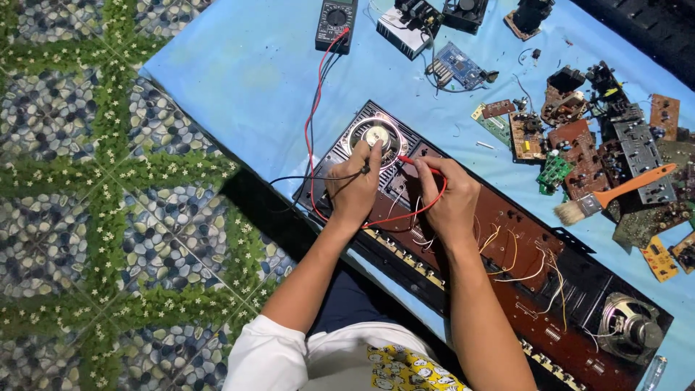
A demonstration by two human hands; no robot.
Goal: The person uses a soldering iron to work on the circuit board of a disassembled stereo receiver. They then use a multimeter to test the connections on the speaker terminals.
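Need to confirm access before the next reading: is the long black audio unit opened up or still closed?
Opened up. The audio unit lies with its brown circuit board, loose wires and both speakers exposed, no cover over them.

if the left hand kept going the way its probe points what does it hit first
Likely the round speaker just ahead: the left hand aims its black probe up at it. Depth is unclear, so the tip may already touch.

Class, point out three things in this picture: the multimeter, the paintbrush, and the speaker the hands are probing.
multimeter point(335, 24), head view, on its round dial.
paintbrush point(628, 187), head view, on its orange handle.
speaker point(376, 135), head view, on its shiny round centre.
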